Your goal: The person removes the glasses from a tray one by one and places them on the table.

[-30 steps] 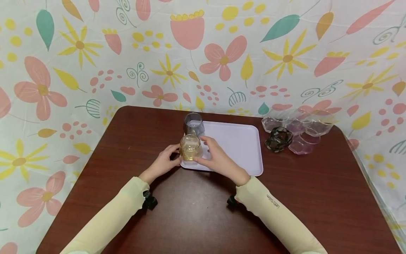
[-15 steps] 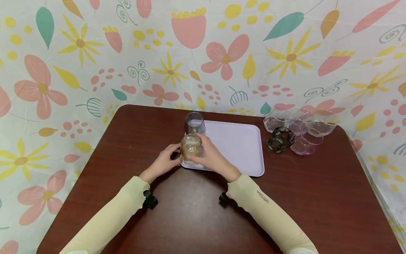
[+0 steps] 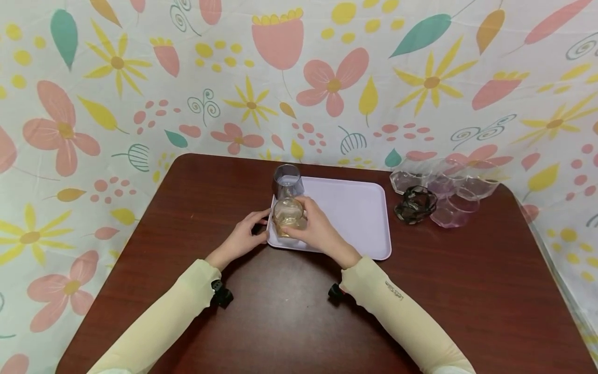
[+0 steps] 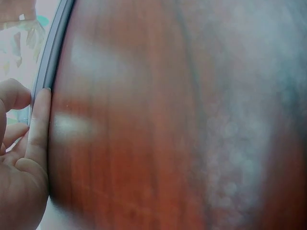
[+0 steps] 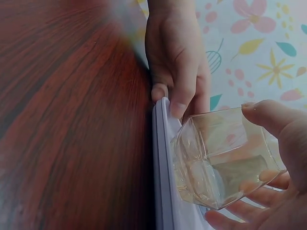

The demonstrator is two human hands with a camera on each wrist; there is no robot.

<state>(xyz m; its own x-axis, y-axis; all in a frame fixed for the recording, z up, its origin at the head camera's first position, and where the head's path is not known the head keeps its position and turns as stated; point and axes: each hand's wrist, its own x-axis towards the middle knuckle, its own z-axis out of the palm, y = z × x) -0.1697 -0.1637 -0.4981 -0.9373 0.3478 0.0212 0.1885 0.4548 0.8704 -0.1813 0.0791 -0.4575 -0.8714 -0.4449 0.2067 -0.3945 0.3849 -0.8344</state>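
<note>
In the head view a lilac tray (image 3: 348, 215) lies on the table, with a grey-tinted glass (image 3: 287, 182) at its back left corner. An amber-tinted glass (image 3: 287, 215) is at the tray's front left, and its base is close to the tray; I cannot tell if it touches. My right hand (image 3: 322, 228) holds this glass between thumb and fingers, as the right wrist view shows. My left hand (image 3: 243, 234) grips the tray's left edge near the front corner, its digits on both sides of the rim in the right wrist view.
On the right of the brown table (image 3: 289, 311) stand several clear and pink faceted glasses (image 3: 454, 209). A dark faceted glass (image 3: 416, 205) is beside them, close to the tray's right edge. A flowered cloth (image 3: 280, 93) hangs behind the table.
My right hand's fingers, spread apart at first, have drawn in around the amber glass. The glass has shifted slightly right, onto the tray side of its edge. My left hand stays put.
</note>
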